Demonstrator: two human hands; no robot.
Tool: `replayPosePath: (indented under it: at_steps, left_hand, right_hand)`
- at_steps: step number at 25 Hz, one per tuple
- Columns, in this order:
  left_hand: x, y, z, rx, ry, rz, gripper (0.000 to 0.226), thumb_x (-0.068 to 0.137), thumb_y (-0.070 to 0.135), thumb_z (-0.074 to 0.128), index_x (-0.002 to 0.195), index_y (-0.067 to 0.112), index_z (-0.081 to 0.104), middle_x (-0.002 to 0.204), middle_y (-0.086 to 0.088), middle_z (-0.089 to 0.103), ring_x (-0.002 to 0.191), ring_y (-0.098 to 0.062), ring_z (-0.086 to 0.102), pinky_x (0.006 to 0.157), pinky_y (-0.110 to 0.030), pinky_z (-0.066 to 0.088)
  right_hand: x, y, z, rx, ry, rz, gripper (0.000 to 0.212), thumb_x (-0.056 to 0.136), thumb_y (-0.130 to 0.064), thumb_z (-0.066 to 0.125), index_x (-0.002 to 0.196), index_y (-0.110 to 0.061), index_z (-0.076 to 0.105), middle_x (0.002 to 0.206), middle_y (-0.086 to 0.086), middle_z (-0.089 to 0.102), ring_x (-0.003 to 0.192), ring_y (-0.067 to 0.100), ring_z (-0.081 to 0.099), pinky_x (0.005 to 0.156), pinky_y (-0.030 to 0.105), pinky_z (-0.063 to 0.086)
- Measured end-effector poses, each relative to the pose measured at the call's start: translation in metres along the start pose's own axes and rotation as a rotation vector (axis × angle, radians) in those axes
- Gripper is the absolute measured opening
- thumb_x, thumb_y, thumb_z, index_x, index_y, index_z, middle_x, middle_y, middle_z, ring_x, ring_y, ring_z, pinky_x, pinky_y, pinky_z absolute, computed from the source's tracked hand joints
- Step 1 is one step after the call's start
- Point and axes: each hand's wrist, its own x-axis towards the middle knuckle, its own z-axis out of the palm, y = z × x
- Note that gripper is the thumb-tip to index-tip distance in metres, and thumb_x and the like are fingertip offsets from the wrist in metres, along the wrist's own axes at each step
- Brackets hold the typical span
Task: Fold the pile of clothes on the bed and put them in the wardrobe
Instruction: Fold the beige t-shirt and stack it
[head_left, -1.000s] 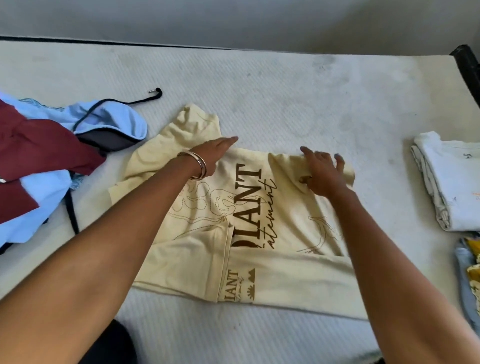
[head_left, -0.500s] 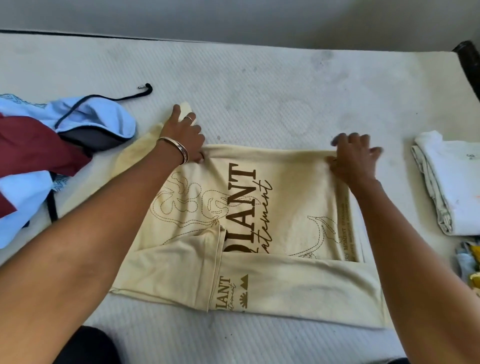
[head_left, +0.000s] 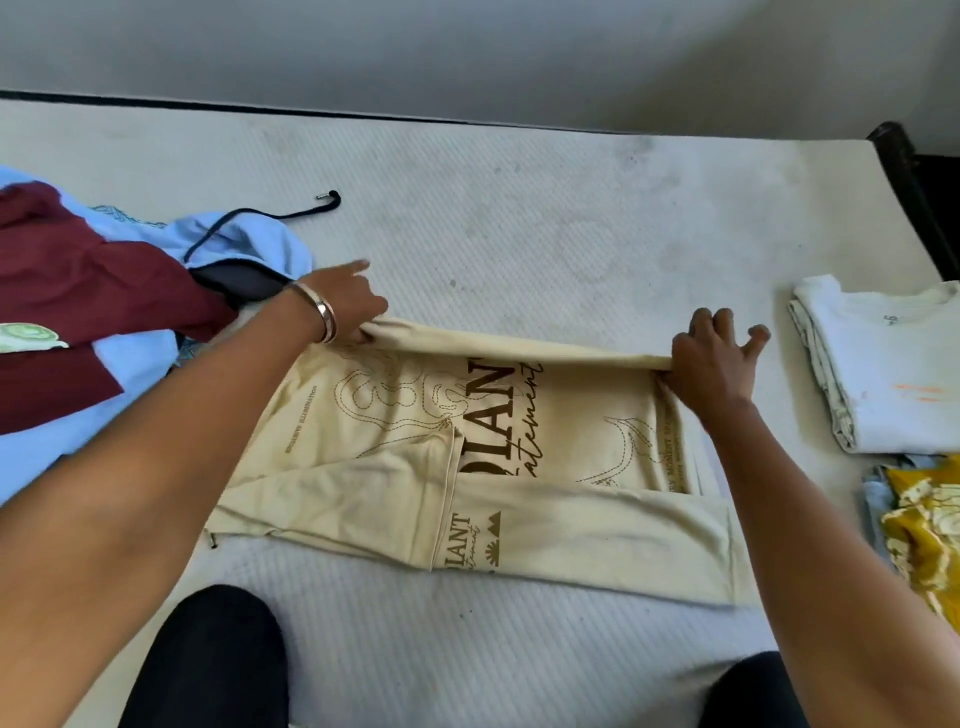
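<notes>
A cream sweatshirt (head_left: 545, 426) with brown lettering lies in the middle of the white mattress (head_left: 493, 218), its sleeves crossed over the near part. My left hand (head_left: 348, 306), with a metal bangle on the wrist, pinches the far left corner of the sweatshirt. My right hand (head_left: 714, 356) grips the far right corner. Between them the far edge is lifted into a roll that leans toward me. To the left lies an unfolded heap: a maroon garment (head_left: 78, 296) on a light blue hoodie (head_left: 244, 244) with a black drawstring.
A folded white shirt (head_left: 888, 369) sits at the right, with a yellow patterned garment (head_left: 924, 525) on blue cloth just in front of it. A dark bed frame corner (head_left: 914, 171) shows at the far right. My knees in black (head_left: 218, 660) touch the near edge.
Both hands have gripped the far corners of the sweatshirt and raised that edge off the mattress, pulling it toward me. The far left flap that stuck out is now folded in.
</notes>
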Motion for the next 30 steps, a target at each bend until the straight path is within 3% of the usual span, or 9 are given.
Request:
replayPosePath:
  at_steps: [2,8,11,14,16,19,23,26,30]
  left_hand:
    - [-0.036,0.016,0.003,-0.22,0.006,-0.033,0.042,0.093,0.042,0.051,0.131,0.026,0.045,0.112,-0.01,0.061,0.103,-0.027,0.061,0.087,-0.033,0.046]
    - [-0.127,0.097,0.043,-0.329,0.12,-0.109,0.057,0.093,0.058,0.042,0.146,0.051,0.02,0.11,-0.003,0.064,0.095,-0.026,0.065,0.072,-0.033,0.05]
    - [-0.141,0.131,0.061,-0.396,0.028,-0.166,0.057,0.096,0.047,0.042,0.148,0.049,0.017,0.122,0.001,0.058,0.103,-0.025,0.063,0.077,-0.034,0.049]
    - [-0.141,0.149,0.07,-0.476,-0.086,-0.139,0.061,0.089,0.06,0.049,0.143,0.044,0.028,0.133,0.005,0.05,0.112,-0.023,0.057,0.08,-0.034,0.046]
    - [-0.135,0.156,0.069,-0.549,0.129,-0.189,0.051,0.084,0.067,0.047,0.124,0.037,0.052,0.119,0.003,0.055,0.104,-0.024,0.058,0.07,-0.034,0.046]
    - [-0.112,0.17,0.06,-0.656,0.554,-0.129,0.052,0.082,0.063,0.042,0.082,0.019,0.069,0.09,-0.005,0.056,0.079,-0.027,0.058,0.054,-0.036,0.05]
    - [-0.069,0.188,0.033,-0.914,0.527,-0.139,0.025,0.088,0.026,0.062,0.112,0.019,0.069,0.129,-0.007,0.053,0.112,-0.032,0.052,0.081,-0.046,0.054]
    - [-0.039,0.19,0.032,-0.942,0.182,-0.212,0.051,0.096,0.032,0.051,0.145,0.037,0.036,0.16,0.006,0.011,0.146,-0.027,0.012,0.111,-0.052,0.03]
    - [-0.021,0.183,0.045,-0.994,-0.006,-0.173,0.067,0.093,0.043,0.054,0.148,0.048,0.016,0.16,0.007,-0.014,0.147,-0.026,-0.013,0.114,-0.061,0.014]
  right_hand:
    - [-0.036,0.003,0.003,0.07,0.099,0.004,0.021,0.06,0.012,0.067,0.071,-0.005,0.061,0.089,0.013,0.053,0.095,0.033,0.045,0.087,0.056,0.033]
    - [-0.134,0.005,0.024,0.277,0.182,0.059,0.027,0.066,0.017,0.063,0.086,0.0,0.06,0.086,0.02,0.054,0.081,0.04,0.052,0.056,0.042,0.04]
    - [-0.161,0.007,0.036,0.367,-0.018,0.019,0.037,0.064,0.017,0.071,0.093,-0.003,0.062,0.097,0.018,0.051,0.09,0.039,0.048,0.061,0.042,0.04]
    - [-0.161,0.013,0.03,0.503,-0.344,0.079,0.048,0.078,-0.008,0.077,0.121,-0.019,0.057,0.128,0.011,0.042,0.119,0.036,0.035,0.089,0.048,0.038]
    - [-0.154,0.015,0.021,0.676,-0.455,0.186,0.052,0.082,-0.019,0.074,0.129,-0.027,0.053,0.137,0.008,0.039,0.129,0.035,0.029,0.1,0.05,0.031]
    - [-0.135,0.012,0.016,0.885,-0.219,0.417,0.039,0.09,-0.028,0.066,0.128,-0.023,0.056,0.133,0.006,0.052,0.128,0.035,0.037,0.099,0.049,0.031]
    - [-0.102,0.003,0.025,0.897,-0.041,0.564,0.031,0.092,-0.026,0.062,0.12,-0.012,0.059,0.12,0.011,0.064,0.121,0.034,0.048,0.097,0.048,0.036]
    - [-0.077,-0.004,0.029,0.655,-0.16,0.574,0.029,0.091,-0.037,0.061,0.11,-0.015,0.064,0.117,0.011,0.06,0.118,0.034,0.047,0.1,0.05,0.029]
    - [-0.053,0.025,0.019,0.86,-0.013,0.884,0.032,0.098,-0.029,0.052,0.114,-0.005,0.065,0.12,0.022,0.061,0.113,0.042,0.056,0.097,0.047,0.042]
